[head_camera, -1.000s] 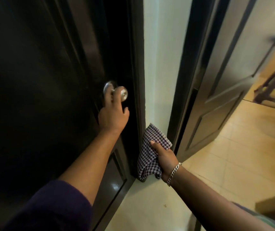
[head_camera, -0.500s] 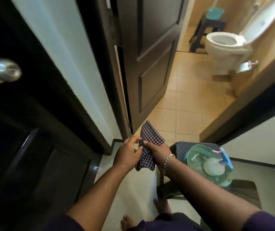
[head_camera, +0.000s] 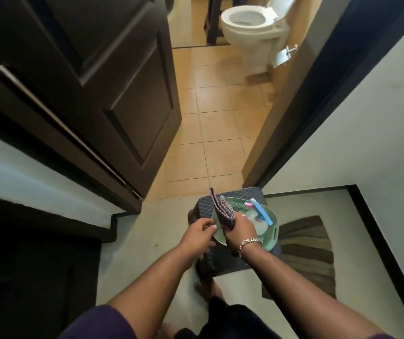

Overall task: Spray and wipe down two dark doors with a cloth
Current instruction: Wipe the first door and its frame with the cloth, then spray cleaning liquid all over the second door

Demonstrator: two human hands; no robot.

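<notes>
The cloth (head_camera: pixel 223 209) has gone from being held by both hands half a second ago to sitting in the right hand (head_camera: pixel 238 228) alone, while the left hand (head_camera: pixel 197 232) has let go and the view has swung down toward the floor. The right grip is closed around the lower part of the checked cloth, which stands up folded just above the green basket (head_camera: pixel 273 232). The left grip holds nothing, its fingers loosely curled close beside the cloth. In the basket lies a spray bottle (head_camera: pixel 259 212) with a blue and pink head, and the basket rests on a dark stool (head_camera: pixel 241 194) at the bathroom threshold. The open dark door (head_camera: pixel 112 77) hangs to the left of the tiled bathroom floor (head_camera: pixel 216 123), with a toilet (head_camera: pixel 252 23) further in; the other dark door (head_camera: pixel 24 277) fills the lower left corner. This looks like the change-over between doors: the next move probably calls for the free left hand to reach into the basket for the spray bottle, then aim at the open door's panels. A striped mat (head_camera: pixel 306 253) lies beside the stool.
</notes>
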